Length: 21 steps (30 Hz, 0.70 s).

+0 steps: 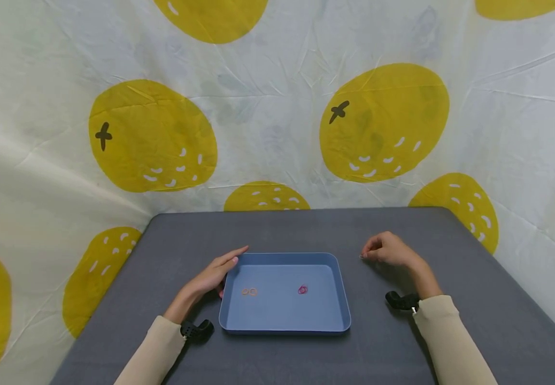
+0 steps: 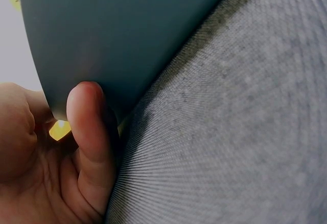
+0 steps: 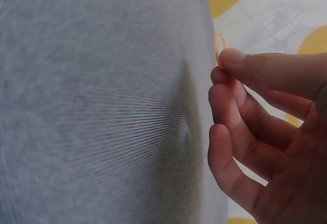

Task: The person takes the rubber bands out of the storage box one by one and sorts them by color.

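Observation:
My right hand (image 1: 389, 250) is over the table, to the right of the tray. Between thumb and index finger it pinches a small orange rubber band (image 3: 215, 52), whose thin loop sticks up past the fingertips. My left hand (image 1: 215, 274) holds the far left corner of a shallow blue tray (image 1: 284, 327); its thumb lies at the rim, and the little finger (image 2: 88, 112) presses the outer wall. Inside the tray, two pale orange rubber bands (image 1: 253, 292) lie side by side on the left. Pink-purple bands (image 1: 302, 289) lie bunched right of the middle; their number is unclear.
The tray rests on a grey cloth-covered table (image 1: 277, 363). Behind and beside the table hangs a white curtain (image 1: 268, 133) printed with large yellow fruit. Each wrist wears a black strapped device (image 1: 401, 300).

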### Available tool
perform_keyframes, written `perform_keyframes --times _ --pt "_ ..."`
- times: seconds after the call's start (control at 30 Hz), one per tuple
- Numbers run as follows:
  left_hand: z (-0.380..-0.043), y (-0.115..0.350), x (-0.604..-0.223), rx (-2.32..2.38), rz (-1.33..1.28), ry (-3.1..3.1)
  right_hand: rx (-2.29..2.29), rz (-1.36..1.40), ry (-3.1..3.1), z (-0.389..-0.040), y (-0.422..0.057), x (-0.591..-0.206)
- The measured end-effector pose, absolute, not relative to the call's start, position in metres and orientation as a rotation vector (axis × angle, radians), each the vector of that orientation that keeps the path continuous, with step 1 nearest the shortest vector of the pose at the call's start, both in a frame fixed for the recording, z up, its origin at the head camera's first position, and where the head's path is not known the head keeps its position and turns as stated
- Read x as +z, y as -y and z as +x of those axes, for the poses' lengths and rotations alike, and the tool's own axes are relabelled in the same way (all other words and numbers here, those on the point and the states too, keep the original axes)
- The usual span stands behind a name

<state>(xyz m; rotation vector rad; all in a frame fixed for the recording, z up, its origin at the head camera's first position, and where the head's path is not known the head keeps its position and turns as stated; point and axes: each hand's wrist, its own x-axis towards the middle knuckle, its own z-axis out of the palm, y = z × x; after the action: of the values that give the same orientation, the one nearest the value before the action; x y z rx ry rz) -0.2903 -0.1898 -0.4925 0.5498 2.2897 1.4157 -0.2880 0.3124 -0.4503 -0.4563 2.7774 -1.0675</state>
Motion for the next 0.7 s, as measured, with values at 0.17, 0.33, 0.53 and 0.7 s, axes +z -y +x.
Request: perform_keyframes --times 0.17,0.33,0.53,0.7 --pt "-0.29 0.19 -0.492 1.418 0.552 -2.289 -1.081 -0.447 -2.769 -0.289 -0.311 -0.456" --pt "-0.291 0.19 -0.492 1.423 0.565 -2.281 -1.064 -0.453 -2.788 -0.289 -0.31 -0.458" --pt "-0.291 0.19 -0.492 1.424 0.571 -2.275 -1.022 -0.448 -2.827 -0.29 -0.31 -0.462" --pt "-0.291 0.19 -0.493 1.419 0.57 -2.274 -1.013 -0.45 -2.838 -0.291 -0.31 -0.463"
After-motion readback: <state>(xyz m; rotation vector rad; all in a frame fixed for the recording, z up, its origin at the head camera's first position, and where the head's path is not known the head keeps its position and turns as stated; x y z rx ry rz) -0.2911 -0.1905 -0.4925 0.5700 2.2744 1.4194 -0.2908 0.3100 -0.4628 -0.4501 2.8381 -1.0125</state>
